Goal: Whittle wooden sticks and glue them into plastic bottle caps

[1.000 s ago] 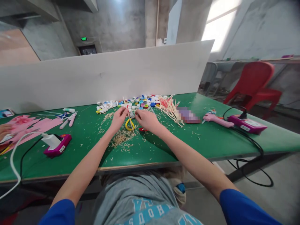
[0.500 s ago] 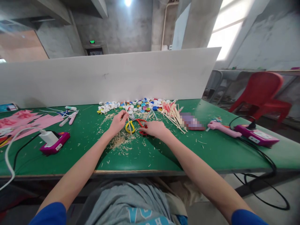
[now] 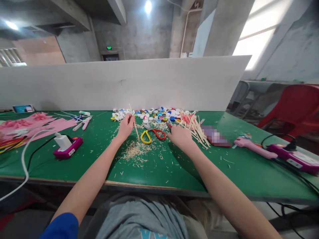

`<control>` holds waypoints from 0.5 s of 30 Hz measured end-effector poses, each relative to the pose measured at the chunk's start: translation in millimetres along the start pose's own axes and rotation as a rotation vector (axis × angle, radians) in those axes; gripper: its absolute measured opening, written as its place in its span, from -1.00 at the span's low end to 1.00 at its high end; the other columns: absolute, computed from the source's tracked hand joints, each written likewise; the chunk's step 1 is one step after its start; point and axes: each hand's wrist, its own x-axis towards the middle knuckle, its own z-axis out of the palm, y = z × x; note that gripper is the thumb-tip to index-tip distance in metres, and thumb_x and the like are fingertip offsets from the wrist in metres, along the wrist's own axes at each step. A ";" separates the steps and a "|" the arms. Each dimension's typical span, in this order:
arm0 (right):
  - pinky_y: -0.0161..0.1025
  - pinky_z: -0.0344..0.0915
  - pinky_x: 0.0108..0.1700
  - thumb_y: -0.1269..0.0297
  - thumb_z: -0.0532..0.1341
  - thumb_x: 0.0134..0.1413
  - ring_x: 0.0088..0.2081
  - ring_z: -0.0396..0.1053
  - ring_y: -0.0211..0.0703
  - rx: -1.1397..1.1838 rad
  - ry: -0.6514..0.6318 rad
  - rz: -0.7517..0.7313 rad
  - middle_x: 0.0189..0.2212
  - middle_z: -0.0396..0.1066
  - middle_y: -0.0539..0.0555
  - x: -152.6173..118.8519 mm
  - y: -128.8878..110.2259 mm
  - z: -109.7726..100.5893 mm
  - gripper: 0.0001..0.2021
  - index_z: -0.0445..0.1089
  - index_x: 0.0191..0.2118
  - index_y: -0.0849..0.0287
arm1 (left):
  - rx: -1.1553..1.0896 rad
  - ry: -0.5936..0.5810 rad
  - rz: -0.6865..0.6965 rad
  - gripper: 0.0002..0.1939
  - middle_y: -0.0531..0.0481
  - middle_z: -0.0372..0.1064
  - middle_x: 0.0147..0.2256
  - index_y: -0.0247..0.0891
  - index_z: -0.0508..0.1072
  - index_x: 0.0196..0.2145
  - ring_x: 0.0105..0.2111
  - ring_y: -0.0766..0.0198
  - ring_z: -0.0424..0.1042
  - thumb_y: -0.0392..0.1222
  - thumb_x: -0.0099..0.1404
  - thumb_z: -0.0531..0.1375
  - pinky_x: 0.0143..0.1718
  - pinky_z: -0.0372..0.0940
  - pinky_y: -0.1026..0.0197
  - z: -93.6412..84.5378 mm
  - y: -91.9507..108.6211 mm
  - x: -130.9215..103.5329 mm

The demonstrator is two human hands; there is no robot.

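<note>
My left hand (image 3: 126,126) pinches a thin wooden stick (image 3: 136,128), which slants down over the green table. Pliers with one yellow and one red handle (image 3: 159,133) lie open on the table between my hands. My right hand (image 3: 181,135) is to their right, its fingers closed at a dark and red tool (image 3: 169,125) that is mostly hidden. Below the stick is a pile of wood shavings (image 3: 134,151). Bottle caps (image 3: 159,114) in several colours lie behind my hands, and a bundle of wooden sticks (image 3: 198,131) lies right of my right hand.
Pink sheets (image 3: 52,126) and hot glue guns (image 3: 86,122) lie at the left, near a purple power strip (image 3: 67,148) with a white plug. At the right are a pink glue gun (image 3: 254,147) and another purple power strip (image 3: 294,159). A white board (image 3: 149,84) stands behind.
My right hand has moved right, off the red handle of the pliers, and is now at another tool. My left hand still holds the stick. The view has shifted a little.
</note>
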 end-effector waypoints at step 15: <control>-0.26 0.21 -0.33 0.03 0.08 0.19 -0.34 0.36 -0.21 0.605 -0.115 -0.670 -0.16 0.45 0.06 -14.6 -22.0 6.7 -0.59 0.27 0.11 -0.02 | 0.032 -0.143 -0.062 -0.68 0.08 0.29 -0.53 -0.23 0.27 -0.45 -0.53 0.34 0.27 0.00 0.36 -0.02 -0.43 0.19 0.27 -20.3 -14.8 -1.7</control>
